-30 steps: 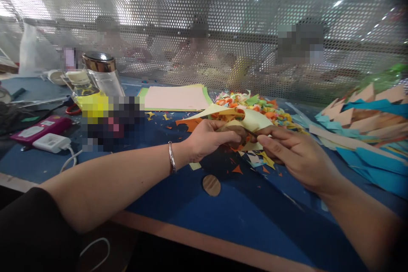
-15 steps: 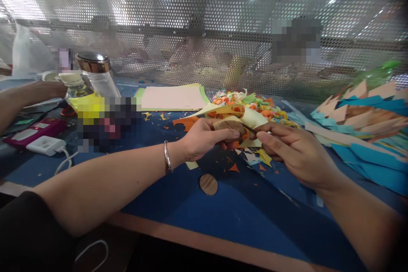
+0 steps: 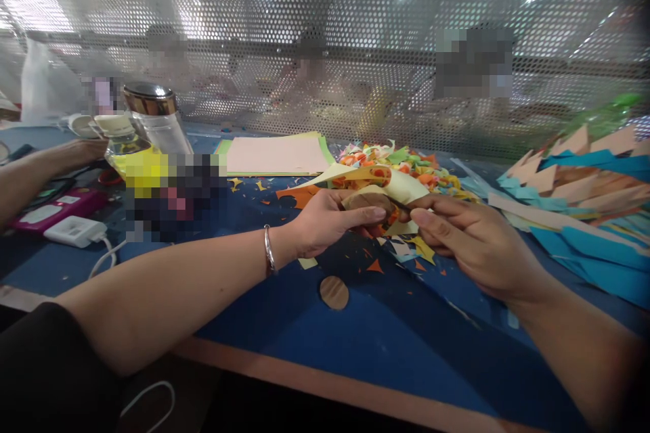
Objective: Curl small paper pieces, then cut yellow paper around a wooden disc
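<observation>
My left hand (image 3: 330,222) pinches a sheet of pale yellow paper (image 3: 406,184) together with a round brown cardboard disc (image 3: 373,200), its thumb pressed on the disc. The paper curls up and over behind both hands, with a strip trailing to the left. My right hand (image 3: 457,233) is closed at the disc's right edge on what looks like scissors (image 3: 402,206). Only a short dark blade shows; the handles are hidden in the fingers. On the blue table below lies a second brown cardboard disc (image 3: 334,292).
A heap of colourful paper scraps (image 3: 401,161) sits behind my hands, beside a stack of paper sheets (image 3: 277,154). Blue and peach folded papers (image 3: 589,216) fill the right. At left are bottles (image 3: 157,122), a white charger (image 3: 75,231) and another person's arm (image 3: 48,166).
My hands stay almost in place at the paper and disc, with only a slight shift. At left, the other person's arm has moved a little.
</observation>
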### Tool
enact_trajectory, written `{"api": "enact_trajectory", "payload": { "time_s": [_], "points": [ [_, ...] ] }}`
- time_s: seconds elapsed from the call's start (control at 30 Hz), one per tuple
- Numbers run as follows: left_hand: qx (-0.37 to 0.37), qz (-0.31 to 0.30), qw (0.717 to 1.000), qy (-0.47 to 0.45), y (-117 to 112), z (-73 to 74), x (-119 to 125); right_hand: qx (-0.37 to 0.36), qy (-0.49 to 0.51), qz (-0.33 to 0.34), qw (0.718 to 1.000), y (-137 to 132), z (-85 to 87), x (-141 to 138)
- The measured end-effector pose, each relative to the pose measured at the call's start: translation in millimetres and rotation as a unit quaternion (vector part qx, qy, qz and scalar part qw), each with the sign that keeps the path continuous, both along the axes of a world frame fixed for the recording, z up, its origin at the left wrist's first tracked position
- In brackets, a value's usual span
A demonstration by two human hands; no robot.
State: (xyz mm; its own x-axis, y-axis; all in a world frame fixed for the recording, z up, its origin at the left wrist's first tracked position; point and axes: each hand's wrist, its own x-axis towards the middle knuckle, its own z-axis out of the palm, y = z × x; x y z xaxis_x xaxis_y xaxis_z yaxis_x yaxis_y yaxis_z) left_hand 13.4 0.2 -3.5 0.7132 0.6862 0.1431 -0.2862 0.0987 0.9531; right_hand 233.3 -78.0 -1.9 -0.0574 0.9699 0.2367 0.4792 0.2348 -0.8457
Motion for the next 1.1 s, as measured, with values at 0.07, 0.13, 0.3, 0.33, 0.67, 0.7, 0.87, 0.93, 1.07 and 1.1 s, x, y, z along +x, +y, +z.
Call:
{"api": "enact_trajectory", "payload": {
  "time_s": [0.07,0.13,0.3,0.33,0.67,0.7,0.87,0.93,1.07,1.1],
  "points": [
    [0.004,-0.002,1.0,-0.004,0,-0.9,0,-0.002,0.009,0.003,1.0,0,1.2,-2],
    [-0.001,0.001,1.0,-0.001,-1,-1.3,1,-0.008,0.019,0.006,1.0,-1,0.9,-2],
    [-0.026,-0.004,1.0,-0.003,-3,-2.3,2,-0.014,0.023,0.003,1.0,1,-2.0,-2],
    [-0.029,-0.005,1.0,-0.005,-3,-2.7,2,-0.014,0.024,0.001,1.0,1,-1.9,-2],
    [-0.078,0.004,0.996,-0.046,-10,-5.5,6,-0.029,0.082,0.009,0.996,0,3.7,-12],
    [-0.079,0.005,0.996,-0.044,-10,-5.6,6,-0.029,0.085,0.009,0.996,-1,4.1,-13],
    [-0.065,0.008,0.997,-0.033,-9,-7.6,6,-0.026,0.08,0.012,0.996,-1,6.4,-14],
    [-0.055,0.009,0.998,-0.032,-8,-8.2,6,-0.023,0.073,0.011,0.997,0,5.9,-13],
    [-0.044,0.015,0.999,-0.025,-8,-6.7,6,-0.02,0.056,0.005,0.998,2,2.6,-10],
    [-0.039,0.017,0.999,-0.022,-8,-6.0,6,-0.018,0.053,0.004,0.998,2,1.7,-10]
  ]
}}
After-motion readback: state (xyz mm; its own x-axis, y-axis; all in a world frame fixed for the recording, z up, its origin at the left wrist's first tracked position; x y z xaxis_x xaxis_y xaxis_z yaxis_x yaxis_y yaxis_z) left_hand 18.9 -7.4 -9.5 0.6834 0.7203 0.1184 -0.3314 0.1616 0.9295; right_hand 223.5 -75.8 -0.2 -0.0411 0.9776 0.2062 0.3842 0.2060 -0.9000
